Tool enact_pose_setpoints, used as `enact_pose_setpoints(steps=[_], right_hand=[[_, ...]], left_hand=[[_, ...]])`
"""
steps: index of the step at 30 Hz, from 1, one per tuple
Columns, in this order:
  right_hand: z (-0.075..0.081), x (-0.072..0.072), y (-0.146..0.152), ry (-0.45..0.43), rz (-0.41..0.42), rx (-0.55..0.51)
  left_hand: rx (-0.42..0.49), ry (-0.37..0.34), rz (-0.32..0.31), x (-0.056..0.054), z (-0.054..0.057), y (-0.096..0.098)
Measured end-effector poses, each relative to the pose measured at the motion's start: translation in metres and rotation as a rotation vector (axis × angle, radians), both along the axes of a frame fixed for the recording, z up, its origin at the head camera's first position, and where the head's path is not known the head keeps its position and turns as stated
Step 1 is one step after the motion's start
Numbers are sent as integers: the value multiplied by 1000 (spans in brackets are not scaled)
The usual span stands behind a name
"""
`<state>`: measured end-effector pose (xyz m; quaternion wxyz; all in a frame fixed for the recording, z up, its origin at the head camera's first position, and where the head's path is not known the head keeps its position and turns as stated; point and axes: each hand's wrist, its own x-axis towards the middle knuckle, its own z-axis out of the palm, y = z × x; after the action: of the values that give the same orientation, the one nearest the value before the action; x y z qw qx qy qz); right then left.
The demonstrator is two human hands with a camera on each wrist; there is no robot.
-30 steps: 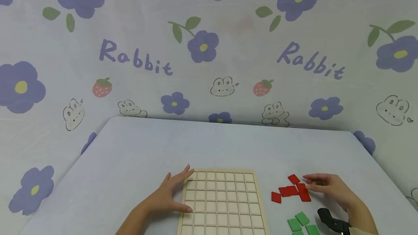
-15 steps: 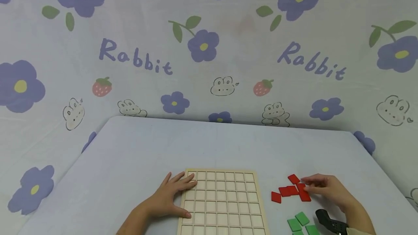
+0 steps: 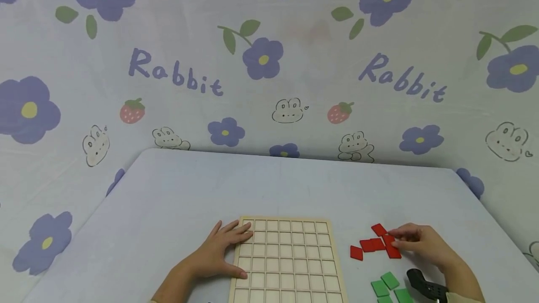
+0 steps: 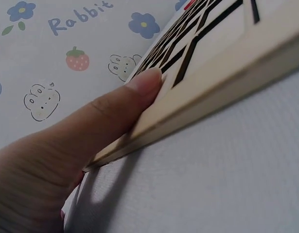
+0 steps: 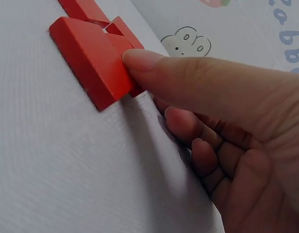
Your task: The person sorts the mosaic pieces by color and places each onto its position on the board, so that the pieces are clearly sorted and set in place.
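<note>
A pale wooden grid board lies on the table, its square cells bare. My left hand rests at its left edge, fingers spread over the upper left rim. In the left wrist view, the thumb presses on the board's frame. At the right, my right hand is at the red tiles. Its thumb touches the edge of one red tile group member, a thick square red tile in the right wrist view; the other fingers curl underneath, the index fingertip mostly hidden.
Several more red tiles lie flat between the board and my right hand. Green tiles lie nearer, by the black wrist camera mount. The white table ends at a patterned cloth backdrop.
My left hand has settled its fingers onto the board's upper left rim, the thumb slightly lower. My right hand has moved slightly left, its fingers closing in on the red tile.
</note>
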<state>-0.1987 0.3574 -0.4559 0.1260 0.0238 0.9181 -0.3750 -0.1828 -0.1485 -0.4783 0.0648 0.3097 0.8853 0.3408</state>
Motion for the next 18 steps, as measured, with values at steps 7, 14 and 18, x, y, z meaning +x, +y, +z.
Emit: enact_pose_setpoints(steps=[7,14,18], right_hand=[[1,0,0,5,-3,5],[2,1,0,14,10,-31],[3,1,1,19,11,-36]], left_hand=[[-4,1,-5,0,0,0],[0,-5,-8,0,1,0],[3,-6,-9,0,0,1]])
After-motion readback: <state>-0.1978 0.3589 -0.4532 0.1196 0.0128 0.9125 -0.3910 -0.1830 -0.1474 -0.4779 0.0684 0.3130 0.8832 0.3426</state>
